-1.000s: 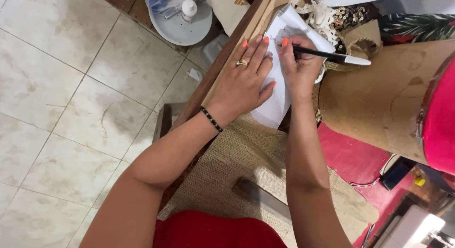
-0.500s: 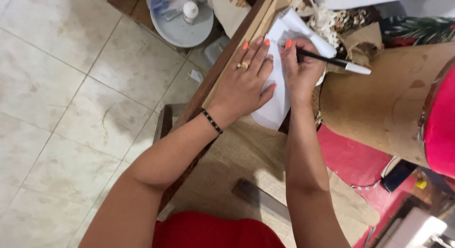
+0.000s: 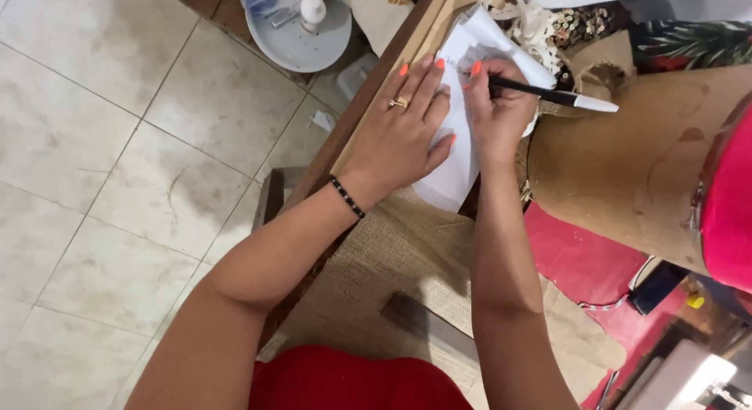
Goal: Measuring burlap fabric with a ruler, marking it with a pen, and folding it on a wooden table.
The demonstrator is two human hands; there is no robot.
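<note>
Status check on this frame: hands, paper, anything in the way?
Left hand flat on white paper, pinning it. Right hand grips black pen, tip at paper. Burlap beneath; nothing blocking.

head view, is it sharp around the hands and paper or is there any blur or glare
Head view: soft, even light; the left hand, right hand, pen and white paper look fairly sharp. The paper is bright but not blown out. The bottom right corner is overexposed and blurry, and the pink object at the edge is soft.
</note>
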